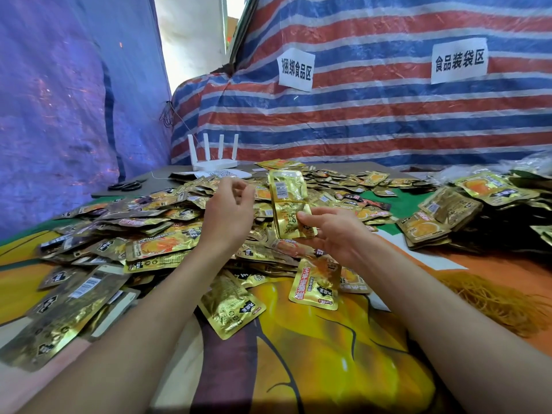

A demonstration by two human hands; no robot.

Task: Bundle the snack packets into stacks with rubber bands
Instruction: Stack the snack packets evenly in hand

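Striped tarp [388,115] filled the upper right of the frame as a back wall, with a blue tarp [59,100] closing off the left. Below them a printed orange and yellow cloth [328,339] covered the table. A broad pile [149,228] of loose gold packets sprawled across the centre and left. Further packets, some seemingly squared into stacks [448,210], lay at the right edge. A tangle of yellow bands [493,300] sat on the cloth at lower right.

Near the centre, the right hand [334,237] gripped a few packets as a held stack [288,201]. The thumb pressed its near face and the fingers curled behind its lower end. Its long axis ran up the frame, tilted slightly left, and the top end stood free above the pile. The left hand [230,213] hovered just left of it, fingers loosely curled with nothing visible in them. Their tips pointed toward the stack's upper half without touching it.

The stack probably needed more packets, or a band. The bands lay nearer the right hand, which was occupied. The free left hand seemed better placed to take packets from the pile beneath it.

A white router [213,162] and black scissors [125,185] sat at the table's far left. Paper signs [295,70] hung on the striped tarp.
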